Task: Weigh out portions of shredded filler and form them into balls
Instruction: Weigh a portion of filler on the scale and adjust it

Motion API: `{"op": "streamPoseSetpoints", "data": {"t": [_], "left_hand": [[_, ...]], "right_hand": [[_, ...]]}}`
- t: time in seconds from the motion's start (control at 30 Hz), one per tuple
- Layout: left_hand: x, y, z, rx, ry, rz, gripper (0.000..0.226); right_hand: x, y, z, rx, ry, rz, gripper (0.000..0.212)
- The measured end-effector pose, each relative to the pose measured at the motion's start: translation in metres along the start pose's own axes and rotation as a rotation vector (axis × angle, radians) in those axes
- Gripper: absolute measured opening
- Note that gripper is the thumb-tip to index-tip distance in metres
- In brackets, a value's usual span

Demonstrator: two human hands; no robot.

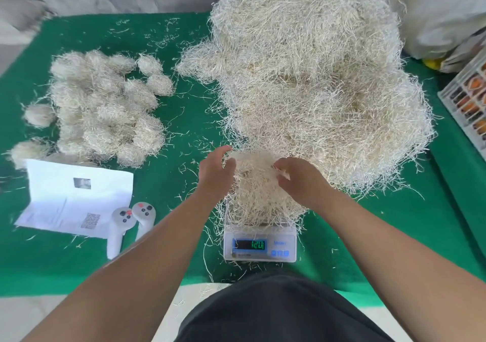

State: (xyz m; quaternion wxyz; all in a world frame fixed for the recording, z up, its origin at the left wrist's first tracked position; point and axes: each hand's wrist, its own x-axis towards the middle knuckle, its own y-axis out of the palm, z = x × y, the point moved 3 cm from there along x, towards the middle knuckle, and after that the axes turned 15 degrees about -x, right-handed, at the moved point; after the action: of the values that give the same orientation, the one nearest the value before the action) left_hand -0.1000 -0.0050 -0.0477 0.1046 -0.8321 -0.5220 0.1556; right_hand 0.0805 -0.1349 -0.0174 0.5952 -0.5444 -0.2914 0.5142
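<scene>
Many balls (pixel 105 107) are sitting done; both hands, left hand (pixel 217 169) and right hand (pixel 299 181), are pinching filler (pixel 259 194) on the scale (pixel 259 244); a big pile (pixel 315 78) is waiting.

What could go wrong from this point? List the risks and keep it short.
1. Both the left hand and the right hand are in the portion on the scale, so their pressure may skew the reading.
2. The portion touches the big filler pile behind it, which could add strands or bear weight.
3. Strands hang over the display and may hide the digits.
</scene>
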Motion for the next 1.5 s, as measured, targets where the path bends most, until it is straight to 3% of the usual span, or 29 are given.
{"op": "streamPoseSetpoints", "data": {"t": [0.17,0.3,0.43,0.6,0.83,0.93,1.07,1.2,1.27,1.4,1.5], "left_hand": [[-0.004,-0.010,-0.017,0.019,0.106,-0.033,0.042],[-0.013,-0.009,-0.023,0.137,0.182,-0.031,0.039],[-0.017,-0.001,-0.025,0.205,0.208,0.006,0.039],[-0.012,0.002,-0.027,0.218,0.232,0.028,0.041],[-0.011,-0.001,-0.027,0.169,0.238,-0.004,0.041],[-0.014,0.001,-0.024,0.096,0.162,-0.041,0.040],[-0.017,0.001,-0.024,-0.088,-0.033,-0.089,0.039],[-0.017,-0.004,-0.032,-0.186,-0.169,-0.117,0.028],[-0.011,-0.009,-0.039,-0.169,-0.206,-0.104,0.019],[-0.007,-0.002,-0.053,-0.327,-0.456,0.128,0.045],[-0.007,0.008,-0.062,-0.445,-0.543,0.197,0.063]], "right_hand": [[-0.015,-0.012,-0.012,0.194,-0.059,-0.161,0.015],[-0.022,-0.009,-0.026,0.133,-0.071,-0.015,0.031],[-0.023,-0.014,-0.024,0.172,0.035,-0.171,0.043],[-0.016,-0.013,-0.013,0.096,0.060,-0.201,0.058],[-0.004,-0.002,-0.015,0.021,0.112,-0.266,0.050],[0.012,0.006,-0.009,-0.022,0.216,-0.257,0.049],[0.044,0.010,0.003,-0.032,0.319,-0.076,0.055],[0.058,-0.004,0.010,0.015,0.279,-0.118,0.020],[0.054,-0.014,0.013,0.164,0.202,-0.144,0.016],[0.034,-0.045,0.018,0.568,0.116,-0.208,0.013],[0.021,-0.063,0.024,0.784,0.124,-0.134,0.015]]}}
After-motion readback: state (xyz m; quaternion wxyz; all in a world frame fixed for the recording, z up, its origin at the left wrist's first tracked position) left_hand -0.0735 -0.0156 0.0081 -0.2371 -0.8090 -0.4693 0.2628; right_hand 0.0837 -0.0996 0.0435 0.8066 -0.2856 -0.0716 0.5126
